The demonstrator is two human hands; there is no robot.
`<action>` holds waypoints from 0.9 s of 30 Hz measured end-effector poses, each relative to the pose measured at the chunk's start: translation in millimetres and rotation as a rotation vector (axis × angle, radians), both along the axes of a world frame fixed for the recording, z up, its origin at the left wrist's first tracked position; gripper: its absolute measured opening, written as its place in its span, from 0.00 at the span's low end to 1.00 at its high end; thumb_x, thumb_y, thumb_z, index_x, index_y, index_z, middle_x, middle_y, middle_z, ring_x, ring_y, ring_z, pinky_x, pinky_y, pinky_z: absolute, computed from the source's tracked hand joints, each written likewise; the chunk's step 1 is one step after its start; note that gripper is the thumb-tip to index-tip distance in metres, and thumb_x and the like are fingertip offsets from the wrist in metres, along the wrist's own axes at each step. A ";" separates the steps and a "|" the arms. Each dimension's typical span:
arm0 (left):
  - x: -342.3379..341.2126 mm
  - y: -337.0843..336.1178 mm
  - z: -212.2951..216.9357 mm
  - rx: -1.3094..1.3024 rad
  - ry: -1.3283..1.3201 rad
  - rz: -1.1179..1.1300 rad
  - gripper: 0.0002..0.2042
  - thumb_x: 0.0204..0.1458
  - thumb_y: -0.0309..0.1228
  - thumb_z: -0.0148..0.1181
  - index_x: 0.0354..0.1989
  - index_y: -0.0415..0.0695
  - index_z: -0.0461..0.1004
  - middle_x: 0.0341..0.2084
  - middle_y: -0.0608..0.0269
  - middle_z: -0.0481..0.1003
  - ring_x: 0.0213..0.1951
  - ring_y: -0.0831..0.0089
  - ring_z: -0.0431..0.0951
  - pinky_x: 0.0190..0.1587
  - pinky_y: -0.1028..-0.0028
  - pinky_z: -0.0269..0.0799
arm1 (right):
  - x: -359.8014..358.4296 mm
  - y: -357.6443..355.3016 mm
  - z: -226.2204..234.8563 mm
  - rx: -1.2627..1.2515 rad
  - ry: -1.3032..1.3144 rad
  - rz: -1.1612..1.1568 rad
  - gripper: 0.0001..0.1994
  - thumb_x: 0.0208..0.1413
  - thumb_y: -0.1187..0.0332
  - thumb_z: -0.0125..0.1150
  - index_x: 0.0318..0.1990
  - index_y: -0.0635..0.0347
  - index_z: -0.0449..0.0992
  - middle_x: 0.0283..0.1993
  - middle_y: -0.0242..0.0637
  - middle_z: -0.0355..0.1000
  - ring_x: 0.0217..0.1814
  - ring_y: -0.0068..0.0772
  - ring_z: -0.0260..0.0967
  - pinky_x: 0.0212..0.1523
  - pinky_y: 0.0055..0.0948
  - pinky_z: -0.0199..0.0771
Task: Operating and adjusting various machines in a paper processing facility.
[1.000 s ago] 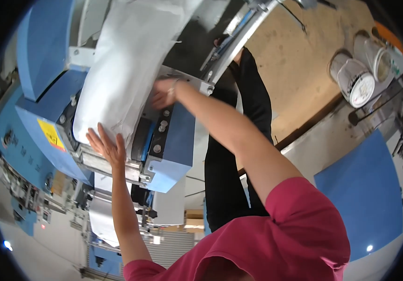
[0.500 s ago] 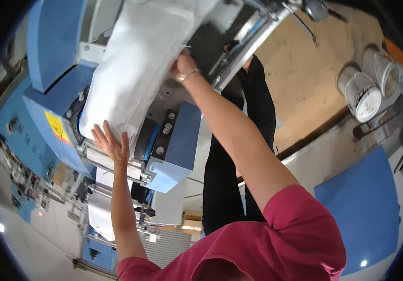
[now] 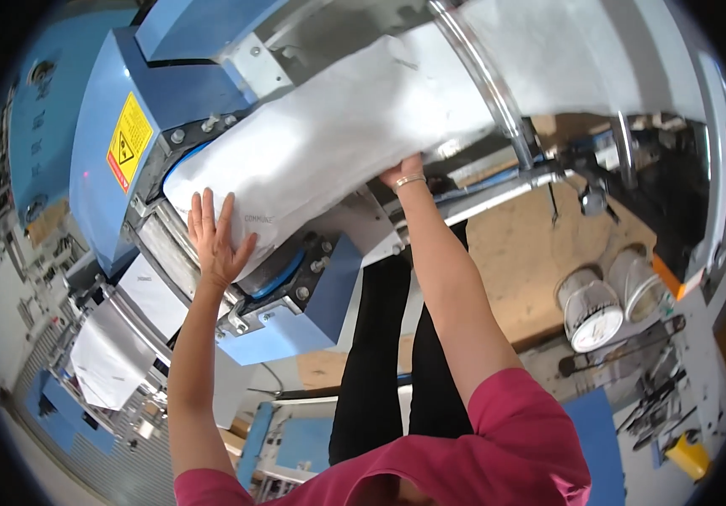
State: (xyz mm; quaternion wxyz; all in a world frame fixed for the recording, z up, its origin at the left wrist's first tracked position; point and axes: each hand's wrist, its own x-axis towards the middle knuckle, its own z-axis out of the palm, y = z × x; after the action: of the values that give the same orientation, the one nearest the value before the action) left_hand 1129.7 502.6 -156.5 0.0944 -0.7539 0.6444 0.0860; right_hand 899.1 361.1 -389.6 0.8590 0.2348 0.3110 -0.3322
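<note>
A long white sheet (image 3: 321,126), wrinkled and like paper or thin fabric, lies over the blue machine from its metal rollers toward the upper right. My left hand (image 3: 218,238) rests palm down on the sheet's near left end, with fingers spread. Further right, my right hand (image 3: 401,171) is closed at the sheet's lower edge, a bracelet on the wrist. Its fingertips are partly hidden under that edge. Below my left hand, bare metal rollers (image 3: 169,244) show between the two blue side housings.
A shiny metal bar (image 3: 483,76) crosses the sheet at upper right. Bolted blue housings (image 3: 295,325) flank the rollers. A yellow warning label (image 3: 130,139) marks the left one. Two buckets (image 3: 591,316) stand by a tan board (image 3: 515,261) at right. More white sheet (image 3: 110,363) hangs at lower left.
The whole view has turned clockwise, bringing the metal bar and more sheet into sight. My left hand stays on the sheet's end; my right hand remains at its edge.
</note>
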 end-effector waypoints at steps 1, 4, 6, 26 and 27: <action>1.0 1.7 0.4 0.003 0.013 0.004 0.31 0.37 0.47 0.51 0.52 0.50 0.57 0.56 0.50 0.46 0.58 0.51 0.42 0.55 0.54 0.37 | 7.1 -3.6 -6.9 -0.010 -0.011 0.025 0.22 0.52 0.54 0.37 0.50 0.57 0.59 0.52 0.37 0.58 0.54 0.38 0.54 0.51 0.39 0.57; -1.4 -5.9 -2.3 -0.012 0.042 -0.001 0.31 0.37 0.47 0.51 0.53 0.51 0.57 0.56 0.50 0.46 0.58 0.51 0.42 0.55 0.55 0.37 | 1.9 -1.9 -48.9 0.013 -0.031 -0.003 0.21 0.52 0.53 0.36 0.50 0.53 0.60 0.53 0.37 0.58 0.55 0.36 0.53 0.51 0.40 0.58; -0.1 -5.6 -1.5 -0.023 0.039 -0.010 0.30 0.37 0.46 0.51 0.53 0.51 0.57 0.56 0.50 0.46 0.58 0.51 0.42 0.55 0.56 0.37 | -0.9 10.0 -49.7 0.018 0.005 -0.001 0.21 0.52 0.54 0.37 0.50 0.53 0.60 0.52 0.36 0.59 0.55 0.37 0.53 0.51 0.40 0.57; 16.8 5.7 -8.0 -0.104 0.239 0.036 0.33 0.36 0.45 0.55 0.53 0.50 0.54 0.55 0.48 0.47 0.57 0.50 0.44 0.55 0.54 0.41 | -27.8 -38.4 17.8 -0.098 0.566 0.335 0.24 0.46 0.59 0.52 0.50 0.60 0.59 0.52 0.41 0.59 0.53 0.40 0.55 0.55 0.40 0.51; 17.0 2.0 -13.3 -0.149 0.282 0.018 0.33 0.37 0.46 0.55 0.54 0.51 0.54 0.55 0.49 0.47 0.57 0.51 0.43 0.56 0.55 0.41 | -30.6 -45.8 28.4 -0.154 0.612 0.384 0.26 0.47 0.57 0.51 0.52 0.60 0.57 0.54 0.41 0.56 0.55 0.40 0.53 0.56 0.39 0.49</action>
State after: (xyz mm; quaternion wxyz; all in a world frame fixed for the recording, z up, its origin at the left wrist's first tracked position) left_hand 1146.8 504.6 -169.7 -0.0541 -0.7452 0.6490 0.1437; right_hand 868.5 315.3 -361.2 0.7880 -0.0034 0.5659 -0.2424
